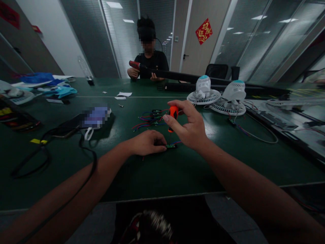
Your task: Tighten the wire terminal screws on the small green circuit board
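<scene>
My right hand [189, 127] is closed around the orange and black handle of a small screwdriver [172, 117], held upright with its tip pointing down at a small green circuit board [171, 146] on the dark green table [177, 169]. My left hand [148, 142] rests on the table with its fingertips pinched on the left end of that board. Thin coloured wires run from the board. A loose bundle of red, blue and green wires [151, 118] lies just behind my hands.
Two small white desk fans [203, 91] [232, 98] lie at the right back, with cables beside them. A black cable [83, 149] and a phone [76, 122] lie at left. Across the table a person [149, 57] holds a red-handled tool on a long black bar.
</scene>
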`<state>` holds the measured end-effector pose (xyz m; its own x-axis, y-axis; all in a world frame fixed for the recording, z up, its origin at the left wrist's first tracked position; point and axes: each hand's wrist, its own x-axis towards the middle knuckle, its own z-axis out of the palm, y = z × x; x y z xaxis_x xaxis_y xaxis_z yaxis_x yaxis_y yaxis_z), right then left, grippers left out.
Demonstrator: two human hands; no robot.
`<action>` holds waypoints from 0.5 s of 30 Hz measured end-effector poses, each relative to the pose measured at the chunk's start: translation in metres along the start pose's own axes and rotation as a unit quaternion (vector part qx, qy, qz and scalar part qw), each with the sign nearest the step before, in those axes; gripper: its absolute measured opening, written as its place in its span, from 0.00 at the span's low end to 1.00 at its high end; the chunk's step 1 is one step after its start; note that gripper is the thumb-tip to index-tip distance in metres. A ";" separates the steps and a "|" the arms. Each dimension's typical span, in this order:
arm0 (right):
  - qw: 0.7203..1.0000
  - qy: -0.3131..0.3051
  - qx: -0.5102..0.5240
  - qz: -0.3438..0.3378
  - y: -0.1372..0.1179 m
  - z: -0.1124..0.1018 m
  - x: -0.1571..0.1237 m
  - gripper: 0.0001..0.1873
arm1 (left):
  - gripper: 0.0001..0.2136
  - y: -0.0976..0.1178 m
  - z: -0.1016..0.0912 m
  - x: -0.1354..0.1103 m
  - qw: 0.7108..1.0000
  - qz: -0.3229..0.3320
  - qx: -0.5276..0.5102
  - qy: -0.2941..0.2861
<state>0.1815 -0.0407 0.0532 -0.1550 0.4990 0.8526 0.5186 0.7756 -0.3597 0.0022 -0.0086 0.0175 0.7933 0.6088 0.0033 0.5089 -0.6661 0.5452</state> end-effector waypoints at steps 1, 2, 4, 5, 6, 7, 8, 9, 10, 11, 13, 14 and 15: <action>1.000 0.001 0.000 0.000 0.000 0.000 0.000 0.14 | 0.11 0.000 0.000 0.000 1.000 0.000 0.000 0.000; 1.000 0.001 0.001 0.000 0.001 0.000 0.000 0.14 | 0.11 0.000 0.000 0.000 1.000 -0.001 0.001 0.000; 1.000 0.000 0.000 0.002 0.001 0.000 0.000 0.14 | 0.11 0.001 -0.001 0.000 1.000 -0.003 0.002 -0.001; 1.000 -0.001 0.000 0.004 0.001 0.000 -0.001 0.14 | 0.12 0.001 -0.001 0.000 1.000 -0.003 0.001 -0.003; 1.000 -0.002 0.001 0.006 0.001 0.000 -0.001 0.14 | 0.12 0.001 -0.001 -0.001 1.000 -0.003 -0.001 -0.004; 1.000 -0.002 0.001 0.007 0.000 -0.001 -0.001 0.14 | 0.12 0.001 -0.001 -0.001 1.000 -0.003 -0.003 -0.005; 1.000 -0.002 0.001 0.008 0.000 -0.001 -0.001 0.14 | 0.12 0.001 -0.001 -0.001 1.000 -0.003 -0.003 -0.004; 1.000 -0.002 0.001 0.009 0.000 -0.001 0.000 0.14 | 0.12 0.001 0.000 -0.001 1.000 -0.002 -0.003 -0.002; 1.000 -0.002 0.001 0.009 -0.001 -0.001 0.000 0.14 | 0.11 0.000 0.000 -0.001 1.000 -0.001 -0.002 0.000; 1.000 -0.002 0.001 0.009 -0.001 -0.001 0.000 0.14 | 0.11 0.000 0.000 -0.001 1.000 0.000 -0.001 0.000; 1.000 -0.002 0.000 0.009 -0.001 0.000 0.000 0.13 | 0.11 0.000 0.000 -0.001 1.000 0.001 -0.001 0.000; 1.000 -0.001 -0.001 0.009 -0.001 0.000 0.000 0.14 | 0.12 0.000 0.000 -0.001 1.000 0.000 -0.001 0.000; 1.000 -0.001 -0.001 0.009 -0.001 0.000 0.000 0.14 | 0.12 0.000 0.000 -0.001 1.000 0.000 -0.001 -0.002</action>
<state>0.1811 -0.0416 0.0537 -0.1474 0.5132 0.8455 0.5232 0.7659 -0.3736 0.0017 -0.0090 0.0174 0.7948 0.6069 0.0005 0.5077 -0.6654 0.5472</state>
